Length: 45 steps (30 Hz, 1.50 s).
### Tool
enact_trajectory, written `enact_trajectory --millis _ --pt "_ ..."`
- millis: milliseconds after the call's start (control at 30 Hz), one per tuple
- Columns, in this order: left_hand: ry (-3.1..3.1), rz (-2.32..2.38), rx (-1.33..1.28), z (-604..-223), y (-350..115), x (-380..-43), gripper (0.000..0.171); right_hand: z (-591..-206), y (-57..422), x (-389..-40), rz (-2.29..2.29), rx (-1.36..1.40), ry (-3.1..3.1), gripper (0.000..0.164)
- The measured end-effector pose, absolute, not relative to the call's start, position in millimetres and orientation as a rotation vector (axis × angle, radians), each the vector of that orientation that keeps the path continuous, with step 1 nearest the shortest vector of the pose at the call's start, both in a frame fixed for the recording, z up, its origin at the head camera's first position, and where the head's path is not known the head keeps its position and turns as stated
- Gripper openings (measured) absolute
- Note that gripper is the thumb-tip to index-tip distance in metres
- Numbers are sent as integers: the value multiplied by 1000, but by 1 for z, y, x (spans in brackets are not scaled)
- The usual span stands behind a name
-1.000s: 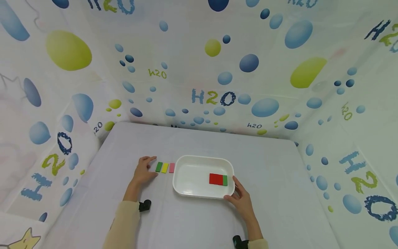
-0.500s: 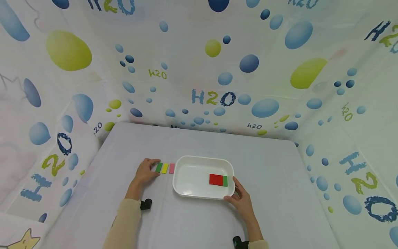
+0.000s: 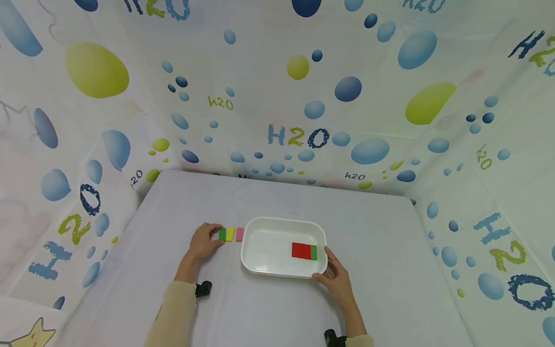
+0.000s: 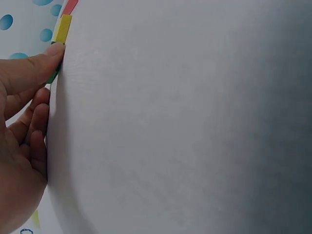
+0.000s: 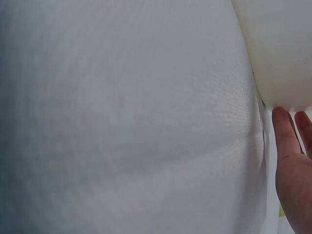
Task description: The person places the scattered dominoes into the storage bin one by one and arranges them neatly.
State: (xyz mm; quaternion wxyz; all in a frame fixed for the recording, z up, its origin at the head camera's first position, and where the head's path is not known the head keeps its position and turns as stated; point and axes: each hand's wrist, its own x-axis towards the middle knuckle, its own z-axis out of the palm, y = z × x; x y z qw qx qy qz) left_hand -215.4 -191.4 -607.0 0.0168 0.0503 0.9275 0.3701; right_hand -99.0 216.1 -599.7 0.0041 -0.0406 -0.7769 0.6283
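My left hand (image 3: 205, 241) pinches a small green block (image 3: 222, 234) between thumb and fingers, at the left end of a short row on the table. Right against it lies a yellow block (image 3: 230, 234), and a pink block (image 3: 239, 234) follows after a narrow gap, close to the tray. The left wrist view shows the thumb over the green block (image 4: 51, 78). A white rectangular tray (image 3: 264, 270) stands to the right of the row. Its near right corner is held by my right hand (image 3: 337, 279), thumb on the front side and fingers at the right end.
Inside the tray, toward its right end, a red piece (image 3: 301, 250) lies beside a narrow green piece (image 3: 314, 252). A white cloth (image 3: 277, 308) covers the table. Printed curtains (image 3: 260, 72) with blue and green dots enclose the back and sides.
My left hand has moved right and closed thumb and fingers on the green block. That block has slid up against the yellow one. The right hand and tray have stayed put.
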Motion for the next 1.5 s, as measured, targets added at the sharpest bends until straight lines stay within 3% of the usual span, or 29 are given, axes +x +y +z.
enact_trajectory --millis 700,1500 --pt "2715 1506 -184 -604 -190 -201 51 -599 217 -98 1962 -108 -2422 86" --pt "2701 1613 -277 -599 -189 -198 53 -597 218 -98 2006 -123 -2423 86"
